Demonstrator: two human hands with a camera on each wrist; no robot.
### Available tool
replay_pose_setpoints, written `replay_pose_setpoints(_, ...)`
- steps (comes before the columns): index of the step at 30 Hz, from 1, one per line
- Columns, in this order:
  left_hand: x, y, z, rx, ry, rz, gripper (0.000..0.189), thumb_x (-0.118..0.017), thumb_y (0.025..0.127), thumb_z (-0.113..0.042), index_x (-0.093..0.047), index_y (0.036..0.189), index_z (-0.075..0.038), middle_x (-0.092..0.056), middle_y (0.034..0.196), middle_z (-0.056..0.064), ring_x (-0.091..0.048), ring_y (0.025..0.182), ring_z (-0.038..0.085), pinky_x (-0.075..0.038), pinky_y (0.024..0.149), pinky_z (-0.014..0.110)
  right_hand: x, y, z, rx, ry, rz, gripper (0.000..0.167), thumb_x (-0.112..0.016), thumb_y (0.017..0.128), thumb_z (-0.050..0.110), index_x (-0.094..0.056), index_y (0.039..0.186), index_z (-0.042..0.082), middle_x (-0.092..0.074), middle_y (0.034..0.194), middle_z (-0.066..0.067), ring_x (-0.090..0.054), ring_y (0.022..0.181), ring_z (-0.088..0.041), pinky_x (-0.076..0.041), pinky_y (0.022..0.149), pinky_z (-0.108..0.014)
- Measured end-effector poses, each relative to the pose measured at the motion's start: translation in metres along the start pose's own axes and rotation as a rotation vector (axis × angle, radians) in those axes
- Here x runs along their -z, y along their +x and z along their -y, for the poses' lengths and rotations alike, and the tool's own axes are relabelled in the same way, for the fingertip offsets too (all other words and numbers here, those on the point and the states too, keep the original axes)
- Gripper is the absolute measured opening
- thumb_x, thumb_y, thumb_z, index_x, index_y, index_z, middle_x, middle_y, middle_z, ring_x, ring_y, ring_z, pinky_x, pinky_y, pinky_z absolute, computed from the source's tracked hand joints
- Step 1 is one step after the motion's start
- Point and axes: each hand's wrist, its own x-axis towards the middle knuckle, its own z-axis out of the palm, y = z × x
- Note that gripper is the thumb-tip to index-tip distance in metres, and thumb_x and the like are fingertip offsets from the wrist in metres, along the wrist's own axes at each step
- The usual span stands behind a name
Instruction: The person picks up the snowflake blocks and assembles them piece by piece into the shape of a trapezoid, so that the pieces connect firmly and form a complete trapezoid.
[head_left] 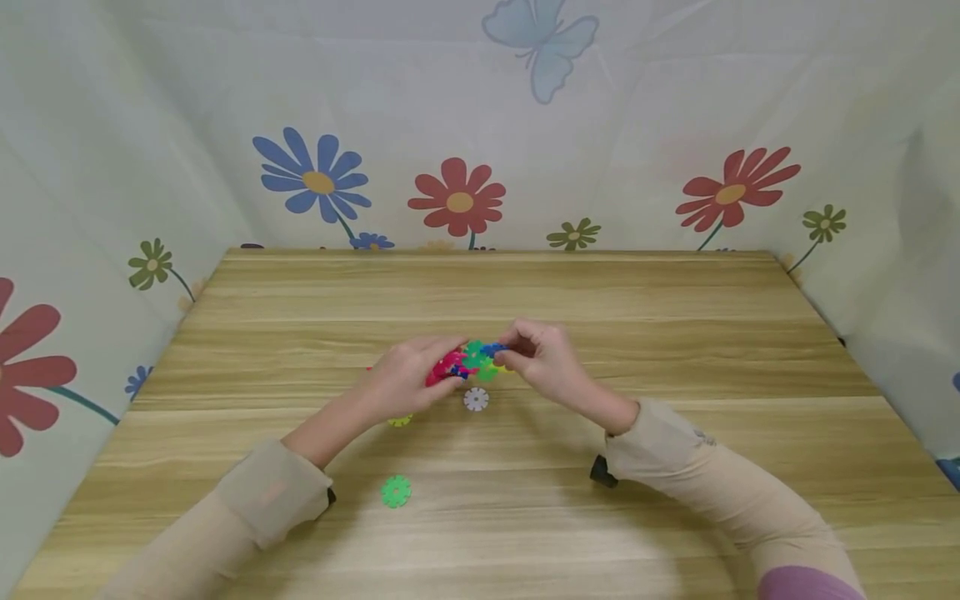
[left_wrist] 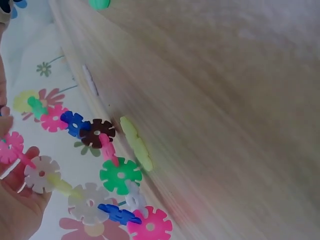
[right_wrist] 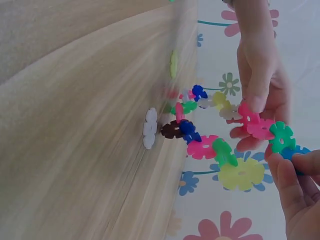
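Observation:
A chain of slotted plastic flower discs in several colours hangs between the two hands. In the right wrist view, the left hand point(right_wrist: 265, 80) grips the chain at a pink disc point(right_wrist: 249, 114). A green disc point(right_wrist: 283, 137) follows, and beyond it the right hand point(head_left: 547, 362) pinches a blue disc point(right_wrist: 295, 151) between thumb and fingers. Below, the chain loops through a brown disc point(right_wrist: 173, 130) and back up to a yellow disc point(right_wrist: 242, 173) near the right fingers. The left wrist view shows the hanging part, with white discs, a green disc point(left_wrist: 121, 176) and a pink disc point(left_wrist: 150, 226).
Loose on the wooden table point(head_left: 525, 287) lie a white disc point(head_left: 476, 399) below the hands, a yellow disc point(head_left: 400, 421) partly under the left hand, and a green disc point(head_left: 396, 492) nearer the front. A flower-printed curtain point(head_left: 390, 75) stands behind and at the sides.

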Motion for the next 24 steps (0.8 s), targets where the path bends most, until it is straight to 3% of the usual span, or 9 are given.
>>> replay_pose_setpoints(4, -0.002, 0.003, -0.003, 0.013, -0.008, 0.010, 0.058, -0.064, 0.078, -0.038, -0.047, 0.126, -0.011, -0.058, 0.116, 0.006, -0.054, 0.106, 0.020, -0.049, 0.082, 0.033, -0.001, 0.000, 0.002, -0.010, -0.003, -0.010, 0.004, -0.061, 0.077, -0.006, -0.059, 0.081, -0.005, -0.065, 0.077, -0.016, -0.065, 0.067, -0.020, -0.051, 0.056, -0.020)
replay_pose_setpoints(12, -0.007, 0.008, -0.004, -0.035, -0.055, -0.085, 0.043, -0.059, 0.082, -0.031, -0.055, 0.117, -0.005, -0.063, 0.107, 0.008, -0.058, 0.100, 0.019, -0.049, 0.082, 0.031, -0.005, 0.000, 0.004, -0.027, 0.026, -0.028, 0.004, -0.061, 0.078, -0.004, -0.060, 0.081, -0.004, -0.066, 0.076, -0.016, -0.064, 0.065, -0.020, -0.051, 0.054, -0.022)
replay_pose_setpoints(17, -0.006, 0.009, -0.002, -0.075, -0.090, -0.115, 0.042, -0.059, 0.082, -0.031, -0.059, 0.112, -0.002, -0.065, 0.104, 0.010, -0.061, 0.096, 0.021, -0.050, 0.079, 0.032, -0.007, 0.000, 0.003, -0.034, 0.070, -0.045, 0.004, -0.061, 0.078, -0.006, -0.059, 0.081, -0.008, -0.065, 0.074, -0.019, -0.063, 0.062, -0.027, -0.052, 0.053, -0.033)
replay_pose_setpoints(24, -0.001, 0.011, -0.001, -0.141, -0.037, -0.082, 0.043, -0.062, 0.078, -0.032, -0.062, 0.107, 0.000, -0.067, 0.097, 0.009, -0.063, 0.091, 0.019, -0.051, 0.076, 0.029, -0.004, 0.001, 0.002, -0.008, 0.084, 0.024, 0.003, -0.060, 0.077, -0.010, -0.060, 0.075, -0.006, -0.063, 0.073, -0.019, -0.061, 0.061, -0.029, -0.052, 0.053, -0.028)
